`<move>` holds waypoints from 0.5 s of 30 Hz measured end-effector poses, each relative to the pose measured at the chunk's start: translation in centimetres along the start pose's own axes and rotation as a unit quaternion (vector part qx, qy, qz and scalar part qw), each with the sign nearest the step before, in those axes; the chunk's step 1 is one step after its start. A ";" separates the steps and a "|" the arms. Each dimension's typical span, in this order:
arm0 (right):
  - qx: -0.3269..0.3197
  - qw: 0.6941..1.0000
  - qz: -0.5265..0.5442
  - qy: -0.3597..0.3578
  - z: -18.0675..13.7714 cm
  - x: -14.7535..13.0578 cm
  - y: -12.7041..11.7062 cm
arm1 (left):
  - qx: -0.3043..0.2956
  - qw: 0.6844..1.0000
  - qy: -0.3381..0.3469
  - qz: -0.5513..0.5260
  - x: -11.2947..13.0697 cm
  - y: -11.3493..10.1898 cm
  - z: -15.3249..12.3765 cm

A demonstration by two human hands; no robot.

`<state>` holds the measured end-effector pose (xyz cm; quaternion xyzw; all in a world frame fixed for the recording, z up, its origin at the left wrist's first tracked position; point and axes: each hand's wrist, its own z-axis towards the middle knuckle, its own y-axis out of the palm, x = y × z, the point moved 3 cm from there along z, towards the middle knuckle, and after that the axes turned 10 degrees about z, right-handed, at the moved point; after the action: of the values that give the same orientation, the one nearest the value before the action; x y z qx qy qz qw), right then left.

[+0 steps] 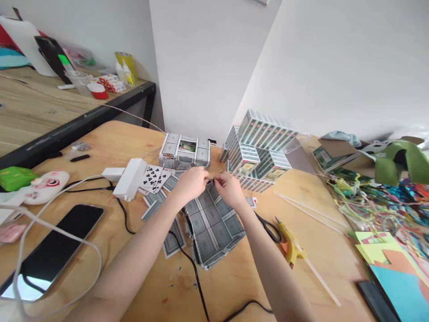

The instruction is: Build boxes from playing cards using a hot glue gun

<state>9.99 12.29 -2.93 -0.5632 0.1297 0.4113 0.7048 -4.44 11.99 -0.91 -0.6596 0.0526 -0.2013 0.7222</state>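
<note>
A panel of grey-backed playing cards joined together (214, 228) lies on the wooden table (321, 264) in front of me. My left hand (191, 182) and my right hand (229, 188) meet at its far edge, fingers pinched on the top cards. Loose cards (154, 176), some face up showing clubs, lie just left of my left hand. A box-like block built from cards (185, 151) stands behind my hands.
Stacked card packs (259, 147) stand at the back. A yellow glue gun (291, 243), black scissors (268, 227) and clear glue sticks (306, 210) lie right. A phone (55, 248), white adapter (129, 179) and cables sit left. Coloured paper (389, 255) is piled far right.
</note>
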 end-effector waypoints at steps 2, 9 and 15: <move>0.007 1.000 0.001 0.003 -0.2 0.1 0.0 | -0.032 0.999 0.005 -0.030 -1.1 -0.3 -0.2; 0.035 0.998 -0.020 0.057 -0.4 -0.1 0.1 | -0.065 0.991 -0.013 -0.118 -4.2 -1.7 -0.5; 0.059 0.994 -0.046 0.079 -0.7 0.1 0.0 | -0.060 0.992 -0.018 -0.106 -3.0 -1.4 -0.4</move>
<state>10.26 11.65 -3.20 -0.5570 0.1826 0.3245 0.7424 -7.68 12.63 -0.15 -0.7070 -0.0185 -0.2612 0.6569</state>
